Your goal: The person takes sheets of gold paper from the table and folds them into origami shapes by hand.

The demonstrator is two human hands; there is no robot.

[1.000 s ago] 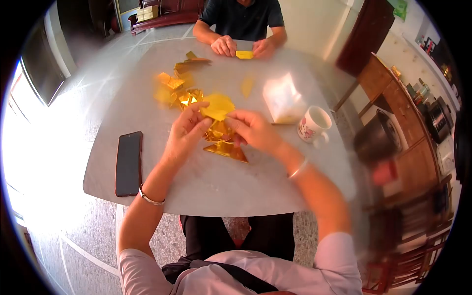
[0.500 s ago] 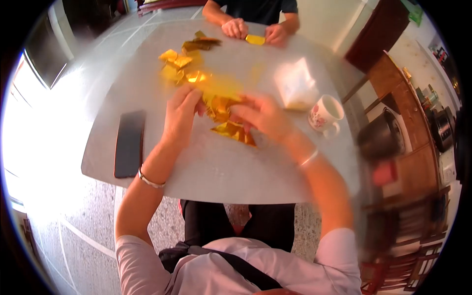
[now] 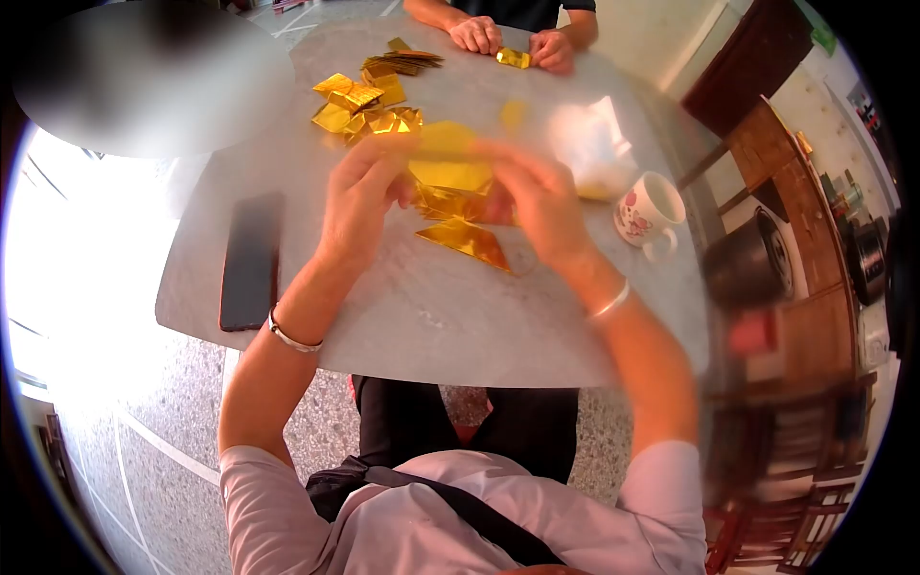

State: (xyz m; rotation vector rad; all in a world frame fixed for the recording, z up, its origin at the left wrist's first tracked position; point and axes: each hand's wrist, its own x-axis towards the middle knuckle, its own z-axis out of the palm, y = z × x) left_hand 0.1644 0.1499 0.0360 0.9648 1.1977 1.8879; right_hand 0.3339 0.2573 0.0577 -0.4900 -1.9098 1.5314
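Observation:
A sheet of gold paper point(image 3: 448, 172) stretches between my two hands above the table, its upper part blurred. My left hand point(image 3: 359, 192) pinches its left side, and my right hand point(image 3: 542, 196) grips the right side, with some fingertips hidden. Just below the sheet are crumpled gold foil pieces point(image 3: 450, 203) and a pointed folded gold foil piece point(image 3: 464, 241) lying on the table. Beyond my left hand sits a group of folded gold foil pieces point(image 3: 347, 93), near a stack of flat gold papers point(image 3: 407, 61).
A phone point(image 3: 251, 264) lies at the table's left edge. To the right are a shiny white packet point(image 3: 589, 144) and a flowered mug point(image 3: 650, 211). Across the table point(image 3: 450, 331), another person's hands point(image 3: 513, 43) hold a small gold piece. A blurred pale oval covers the upper left.
My hands have spread apart, and the gold sheet now lies more openly between them. The other person's gold piece looks more folded. The pale oval has appeared at upper left.

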